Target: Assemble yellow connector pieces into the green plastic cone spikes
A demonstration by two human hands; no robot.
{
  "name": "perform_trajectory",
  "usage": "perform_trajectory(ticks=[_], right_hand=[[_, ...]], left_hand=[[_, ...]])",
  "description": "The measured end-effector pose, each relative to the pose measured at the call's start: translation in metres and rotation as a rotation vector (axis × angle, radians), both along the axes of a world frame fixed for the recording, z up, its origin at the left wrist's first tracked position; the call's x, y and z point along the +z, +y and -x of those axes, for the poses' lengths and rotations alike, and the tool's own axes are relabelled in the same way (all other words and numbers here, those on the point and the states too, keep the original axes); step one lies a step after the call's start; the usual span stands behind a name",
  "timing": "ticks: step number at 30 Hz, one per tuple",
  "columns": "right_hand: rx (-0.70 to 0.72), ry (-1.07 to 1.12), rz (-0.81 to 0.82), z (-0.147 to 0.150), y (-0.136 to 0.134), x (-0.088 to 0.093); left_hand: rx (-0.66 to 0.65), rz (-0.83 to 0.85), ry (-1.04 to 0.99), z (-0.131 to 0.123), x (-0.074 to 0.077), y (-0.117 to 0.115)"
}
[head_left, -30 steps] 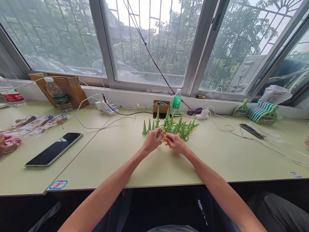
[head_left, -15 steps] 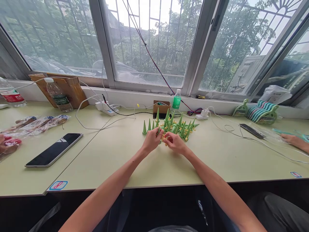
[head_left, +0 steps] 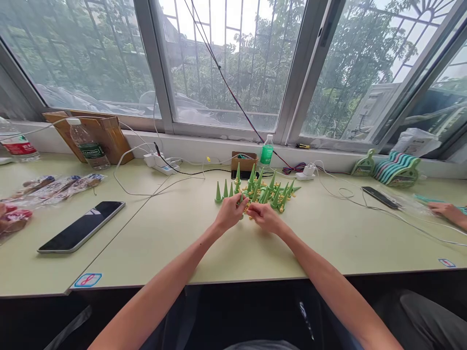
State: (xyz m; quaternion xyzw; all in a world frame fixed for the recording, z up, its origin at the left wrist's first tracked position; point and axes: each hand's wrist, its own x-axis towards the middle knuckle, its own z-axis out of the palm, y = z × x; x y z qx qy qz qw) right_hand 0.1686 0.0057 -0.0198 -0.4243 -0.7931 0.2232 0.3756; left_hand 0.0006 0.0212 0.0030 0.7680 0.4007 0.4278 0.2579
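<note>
My left hand [head_left: 230, 213] is closed around a green plastic watering spike, mostly hidden by the fingers. Close beside it, my right hand [head_left: 265, 217] has its thumb and fingers pinched together at the yellow part of the same piece; the exact grip is too small to make out. Right behind both hands is a cluster of green cone-shaped spikes [head_left: 272, 182] with small yellow fittings, some upright and some tilted or lying down. A few more green spikes [head_left: 218, 193] stand upright to the left of the cluster.
Behind the spikes are a small cardboard box [head_left: 239, 165] and a green-labelled bottle [head_left: 267, 151]. A large phone [head_left: 83, 226] lies at left, with bagged items [head_left: 62, 187] beyond it. Cables cross the table's back. At right, another person's hand [head_left: 448, 213] rests near a dark phone [head_left: 381, 197].
My right hand's fingers have curled in and turned slightly at the piece. My left hand stays almost still. The other person's hand at right has shifted slightly.
</note>
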Motion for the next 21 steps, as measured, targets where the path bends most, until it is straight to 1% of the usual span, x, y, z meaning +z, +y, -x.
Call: perform_trajectory(ticks=[7,11,21], right_hand=[[-0.064,-0.009,0.024,-0.0002,-0.0016,0.0013],[-0.057,0.003,0.021,0.0000,-0.0016,0.0009],[-0.013,-0.006,0.017,0.0007,-0.0014,0.0004]], left_hand=[[0.024,-0.024,0.004,0.0012,-0.0016,0.0017],[0.036,-0.038,0.021,0.0010,-0.0020,0.0023],[0.005,-0.011,0.015,-0.0001,0.0003,-0.0006]])
